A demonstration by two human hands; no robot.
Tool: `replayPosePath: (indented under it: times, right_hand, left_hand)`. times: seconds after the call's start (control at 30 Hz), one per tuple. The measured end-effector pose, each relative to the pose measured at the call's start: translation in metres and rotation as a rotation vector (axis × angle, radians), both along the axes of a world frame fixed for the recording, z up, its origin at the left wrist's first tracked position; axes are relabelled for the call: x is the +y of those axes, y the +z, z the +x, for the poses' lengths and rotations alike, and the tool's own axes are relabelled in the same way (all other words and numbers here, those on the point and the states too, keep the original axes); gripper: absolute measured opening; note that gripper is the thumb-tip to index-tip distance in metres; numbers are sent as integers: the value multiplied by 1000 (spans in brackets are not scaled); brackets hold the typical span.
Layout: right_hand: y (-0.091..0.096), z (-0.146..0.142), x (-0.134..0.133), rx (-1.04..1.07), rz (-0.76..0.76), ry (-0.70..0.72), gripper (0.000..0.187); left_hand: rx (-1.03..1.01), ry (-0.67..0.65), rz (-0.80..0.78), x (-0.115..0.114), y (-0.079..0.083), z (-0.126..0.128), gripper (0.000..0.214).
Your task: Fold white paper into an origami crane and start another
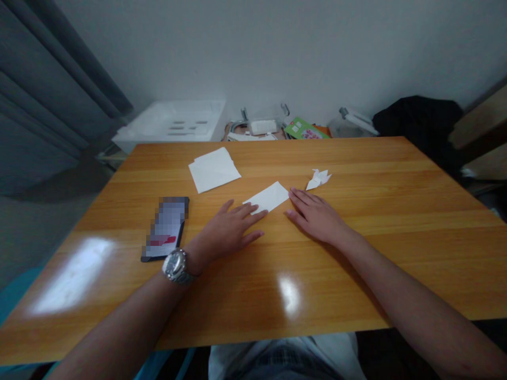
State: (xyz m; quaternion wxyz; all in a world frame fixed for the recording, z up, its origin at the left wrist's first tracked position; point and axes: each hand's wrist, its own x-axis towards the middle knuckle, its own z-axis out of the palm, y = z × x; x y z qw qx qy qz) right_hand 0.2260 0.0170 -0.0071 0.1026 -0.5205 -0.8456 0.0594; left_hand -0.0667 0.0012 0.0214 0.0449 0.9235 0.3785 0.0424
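A folded white sheet of paper (268,197), shaped like a rectangle, lies flat and slanted on the wooden table (336,285). My left hand (226,227) rests its fingertips on the sheet's left end, fingers stretched and apart. At the opposite end, my right hand (315,214) lies flat with its fingertips at the right corner; whether they press on the paper or just beside it, I cannot tell. A small folded paper bird (318,179) sits just beyond my right hand. Farther back on the left are stacked white paper sheets (214,170).
A phone (165,228) lies left of my left hand, its screen blurred. Behind the table's far edge stand a white plastic bin (174,119), a green booklet (304,128) and a black cloth-like heap (415,119). A grey curtain (47,89) hangs at the left.
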Motion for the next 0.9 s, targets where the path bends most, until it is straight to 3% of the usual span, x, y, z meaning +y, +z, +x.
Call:
replayPosePath:
  times: [0.13,0.3,0.57,0.9]
  right_hand:
    - [5,2,1,32,22,42,61]
    - [16,1,-3,62,38,212,52]
    - [23,-7,-11,130,-22,453,43]
    - [14,-1,-5,153,-25,394,48]
  left_hand:
    - [32,59,85,-6,-8,9,57]
    - [13,138,154,-3,-15,6,56]
    - [-5,115,137,0,-18,3,54]
    - [-18,39,59,5,-13,2,58]
